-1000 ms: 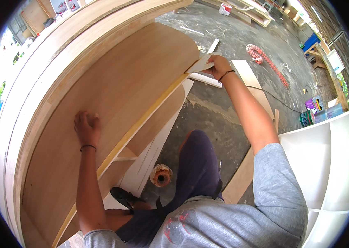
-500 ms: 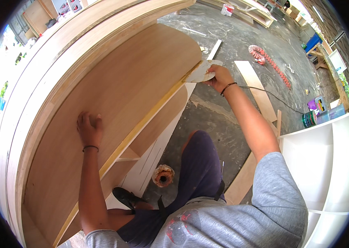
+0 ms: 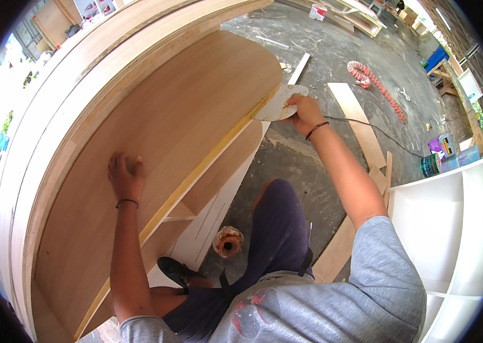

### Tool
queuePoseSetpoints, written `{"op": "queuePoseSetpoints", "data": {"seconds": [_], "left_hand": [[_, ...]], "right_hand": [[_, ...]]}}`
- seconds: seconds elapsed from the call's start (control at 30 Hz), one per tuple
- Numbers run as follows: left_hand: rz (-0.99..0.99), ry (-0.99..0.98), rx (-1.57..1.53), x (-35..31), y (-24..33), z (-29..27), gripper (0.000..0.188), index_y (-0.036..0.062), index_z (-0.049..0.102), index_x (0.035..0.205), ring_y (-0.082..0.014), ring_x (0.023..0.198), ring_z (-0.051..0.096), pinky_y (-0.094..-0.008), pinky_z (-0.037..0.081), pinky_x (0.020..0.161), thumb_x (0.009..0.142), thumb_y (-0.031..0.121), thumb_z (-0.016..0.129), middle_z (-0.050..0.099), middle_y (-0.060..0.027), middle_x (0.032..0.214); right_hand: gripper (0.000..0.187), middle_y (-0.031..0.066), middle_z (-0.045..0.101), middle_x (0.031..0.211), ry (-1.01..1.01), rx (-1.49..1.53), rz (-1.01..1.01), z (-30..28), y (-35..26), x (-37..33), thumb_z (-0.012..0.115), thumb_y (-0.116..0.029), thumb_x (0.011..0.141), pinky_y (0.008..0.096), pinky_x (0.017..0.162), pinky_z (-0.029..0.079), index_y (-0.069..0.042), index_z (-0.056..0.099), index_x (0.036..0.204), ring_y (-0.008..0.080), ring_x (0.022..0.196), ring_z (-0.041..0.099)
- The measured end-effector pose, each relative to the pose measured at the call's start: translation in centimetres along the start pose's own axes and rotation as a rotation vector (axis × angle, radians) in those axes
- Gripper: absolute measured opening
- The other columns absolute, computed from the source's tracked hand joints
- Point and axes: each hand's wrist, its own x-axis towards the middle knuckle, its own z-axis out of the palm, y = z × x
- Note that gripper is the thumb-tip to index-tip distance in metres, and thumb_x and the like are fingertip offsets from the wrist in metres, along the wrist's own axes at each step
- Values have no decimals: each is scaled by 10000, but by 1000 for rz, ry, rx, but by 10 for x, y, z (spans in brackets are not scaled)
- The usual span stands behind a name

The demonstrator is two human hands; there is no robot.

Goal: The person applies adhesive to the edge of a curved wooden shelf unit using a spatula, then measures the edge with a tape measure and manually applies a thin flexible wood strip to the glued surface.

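Note:
A large curved wooden panel with a yellow-coated front edge slopes across the left half of my view. My left hand rests on its face with fingers apart and slightly bent; whether anything lies beneath the palm is hidden. At the panel's far end, my right hand is closed on a flat pale glue spreader with rounded sides and yellow-brown stains. The spreader's left edge touches the yellow edge of the panel. Below that edge is a narrow shelf space with a small wooden divider.
A round, crusted container stands on the floor near my foot. Wooden boards and a coiled red hose lie to the right. Paint cans stand beside a white shelf unit. A dark cable crosses the floor.
My right hand and the spreader have shifted slightly toward me, and the spreader has tilted a little. My left hand stays on the panel. The whole view has moved slightly.

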Motion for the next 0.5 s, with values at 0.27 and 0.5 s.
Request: {"op": "queuePoseSetpoints", "data": {"seconds": [0.27, 0.5], "left_hand": [[-8, -16, -14, 1, 5, 0, 389, 21, 536, 1079, -382, 1164, 458, -485, 361, 995, 837, 311, 631, 507, -191, 1227], [-21, -11, -19, 0, 3, 0, 382, 19, 538, 1080, -369, 1158, 466, -478, 365, 991, 838, 301, 630, 511, -188, 1216]], "right_hand": [[253, 162, 577, 1070, 13, 168, -47, 7, 6, 3, 470, -57, 830, 478, 791, 557, 29, 520, 1063, 307, 968, 615], [320, 167, 573, 1081, 15, 101, -16, 18, 15, -31, 467, -41, 806, 487, 779, 562, 38, 505, 1114, 310, 953, 624]]}}
